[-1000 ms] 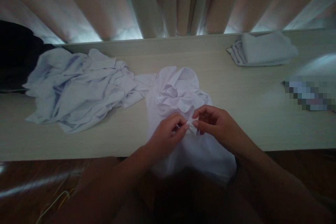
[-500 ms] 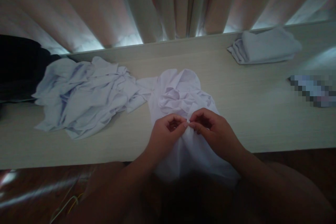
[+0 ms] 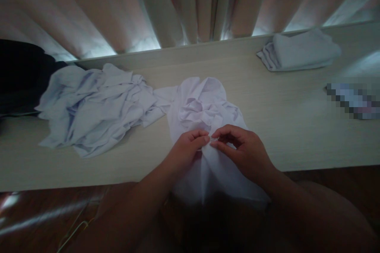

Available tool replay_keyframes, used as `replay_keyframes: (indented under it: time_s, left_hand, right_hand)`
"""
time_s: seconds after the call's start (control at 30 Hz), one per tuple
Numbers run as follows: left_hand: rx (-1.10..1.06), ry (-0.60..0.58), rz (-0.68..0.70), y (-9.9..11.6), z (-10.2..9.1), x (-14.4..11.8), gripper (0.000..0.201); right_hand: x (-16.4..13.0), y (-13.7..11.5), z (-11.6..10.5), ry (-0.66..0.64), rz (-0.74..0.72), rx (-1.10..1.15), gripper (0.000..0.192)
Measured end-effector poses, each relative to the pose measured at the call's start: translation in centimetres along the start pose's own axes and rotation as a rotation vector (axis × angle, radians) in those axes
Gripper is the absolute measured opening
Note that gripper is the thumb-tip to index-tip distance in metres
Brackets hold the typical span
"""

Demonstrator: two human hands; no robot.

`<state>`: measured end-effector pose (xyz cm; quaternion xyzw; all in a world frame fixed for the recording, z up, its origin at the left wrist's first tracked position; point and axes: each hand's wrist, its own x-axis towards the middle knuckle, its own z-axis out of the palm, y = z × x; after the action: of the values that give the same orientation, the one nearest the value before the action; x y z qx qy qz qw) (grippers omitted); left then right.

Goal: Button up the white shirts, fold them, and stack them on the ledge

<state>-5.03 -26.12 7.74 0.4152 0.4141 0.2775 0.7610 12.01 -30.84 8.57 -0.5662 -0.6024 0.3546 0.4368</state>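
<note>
A rumpled white shirt [image 3: 204, 106] lies in front of me, its lower part hanging over the table's near edge onto my lap. My left hand [image 3: 190, 144] is closed, pinching the shirt's cloth between thumb and fingers near the middle. Close beside it, my right hand [image 3: 237, 146] holds a small bit of the same cloth between thumb and forefinger. The two sets of fingertips nearly meet; whether a button sits between them is too small to tell. To the left, a loose heap of white cloth [image 3: 97, 106] lies close to the shirt.
A folded white garment [image 3: 305, 51] rests at the back right of the pale table [image 3: 285, 118]. A pixelated flat item [image 3: 353, 99] lies at the right. Something black [image 3: 23, 75] stands at the far left. Striped curtains [image 3: 190, 4] hang behind. A thin cord [image 3: 73, 237] shows at lower left.
The fingertips have shifted slightly, with my right thumb and forefinger a little further apart. My left fingers have closed more tightly together. The shirt and the heap stay where they were.
</note>
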Motion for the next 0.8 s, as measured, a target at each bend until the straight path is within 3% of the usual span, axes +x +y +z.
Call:
replay_keyframes:
  time_s: [0.13,0.27,0.53,0.8]
  left_hand:
    - [0.005,-0.038,-0.076,-0.3,-0.4,0.2,0.024]
    - [0.142,-0.097,-0.067,-0.2,-1.4,0.5,0.023]
    - [0.280,-0.240,-0.068,0.3,-2.6,1.0,0.026]
    - [0.574,-0.333,-0.030,0.0,-2.5,1.3,0.020]
  right_hand:
    - [0.0,0.2,-0.3,-0.062,-0.008,-0.015,0.007]
    - [0.1,0.4,-0.7,-0.150,0.066,-0.019,0.009]
    - [-0.1,0.4,-0.8,-0.196,0.110,-0.061,0.012]
    - [-0.4,1.4,-0.6,-0.347,-0.016,-0.247,0.007]
